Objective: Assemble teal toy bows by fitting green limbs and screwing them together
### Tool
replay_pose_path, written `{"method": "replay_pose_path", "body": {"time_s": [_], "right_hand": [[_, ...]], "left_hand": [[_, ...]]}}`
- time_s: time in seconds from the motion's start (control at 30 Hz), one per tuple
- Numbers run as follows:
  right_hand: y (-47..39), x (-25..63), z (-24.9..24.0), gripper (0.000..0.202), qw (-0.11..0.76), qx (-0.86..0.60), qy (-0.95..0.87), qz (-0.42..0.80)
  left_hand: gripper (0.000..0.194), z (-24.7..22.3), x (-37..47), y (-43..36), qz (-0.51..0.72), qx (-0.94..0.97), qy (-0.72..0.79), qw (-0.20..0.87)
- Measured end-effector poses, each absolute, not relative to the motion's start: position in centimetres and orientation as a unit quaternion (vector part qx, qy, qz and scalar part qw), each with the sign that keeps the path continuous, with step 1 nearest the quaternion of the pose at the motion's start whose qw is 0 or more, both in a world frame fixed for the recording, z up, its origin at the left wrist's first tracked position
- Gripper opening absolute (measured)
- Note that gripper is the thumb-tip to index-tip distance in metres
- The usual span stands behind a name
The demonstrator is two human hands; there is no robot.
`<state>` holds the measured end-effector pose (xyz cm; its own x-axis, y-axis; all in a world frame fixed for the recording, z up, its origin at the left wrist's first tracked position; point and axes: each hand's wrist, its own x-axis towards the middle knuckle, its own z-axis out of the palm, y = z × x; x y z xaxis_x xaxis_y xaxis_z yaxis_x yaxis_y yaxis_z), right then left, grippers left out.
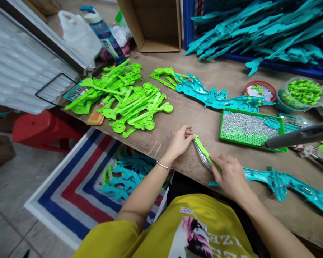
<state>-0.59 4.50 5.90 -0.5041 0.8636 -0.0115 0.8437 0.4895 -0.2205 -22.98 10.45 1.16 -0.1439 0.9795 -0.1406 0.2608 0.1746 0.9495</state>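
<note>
Between my hands is a long bright green plastic part (201, 146), with a shiny see-through piece along its near side. Its far end is pinched in the fingers of my left hand (179, 142). My right hand (230, 176) is closed round the nearer end and hides it. A turquoise plastic part (278, 181) lies right of my right hand, with thin wires or threads on it. Beyond my hands rests another turquoise part (212, 95), its left end touching a green piece (165, 76).
A pile of green plastic parts (134, 107) covers the table's left. At right are a green tray of small metal pieces (250, 123), a grey tool (301, 135) and a bowl of green bits (303, 93). Behind stands a blue crate (187, 21) of turquoise parts.
</note>
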Motion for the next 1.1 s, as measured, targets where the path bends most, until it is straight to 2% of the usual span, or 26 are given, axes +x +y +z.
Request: {"method": "replay_pose_path", "body": {"time_s": [0.23, 0.43, 0.6, 0.77, 0.93, 1.03, 1.1], "right_hand": [[5.1, -0.5, 6.6, 0.028, 0.023, -0.509, -0.847, 0.155], [8.3, -1.7, 7.3, 0.03, 0.058, -0.516, -0.804, 0.289], [11.1, -4.3, 5.8, 0.032, 0.075, -0.497, -0.763, 0.406], [11.5, -4.9, 4.1, 0.039, 0.087, -0.513, -0.732, 0.439], [11.1, -4.6, 4.3, 0.04, 0.095, -0.517, -0.713, 0.464], [10.6, -4.5, 4.6, 0.043, 0.112, -0.519, -0.701, 0.476], [10.3, -4.5, 4.7, 0.044, 0.128, -0.514, -0.702, 0.476]], "left_hand": [[0.036, 0.9, -23.0, 11.1, 0.414, 0.476, 0.63, 0.454], [0.032, 0.7, -23.0, 11.1, 0.429, 0.464, 0.625, 0.458], [0.033, 0.8, -23.1, 11.0, 0.434, 0.457, 0.625, 0.462], [0.033, 1.2, -22.9, 10.7, 0.436, 0.445, 0.63, 0.464], [0.032, 1.4, -22.8, 10.5, 0.446, 0.413, 0.625, 0.489], [0.022, 1.5, -22.9, 10.3, 0.448, 0.38, 0.604, 0.538], [0.025, 1.6, -22.8, 10.1, 0.44, 0.358, 0.578, 0.587]]}}
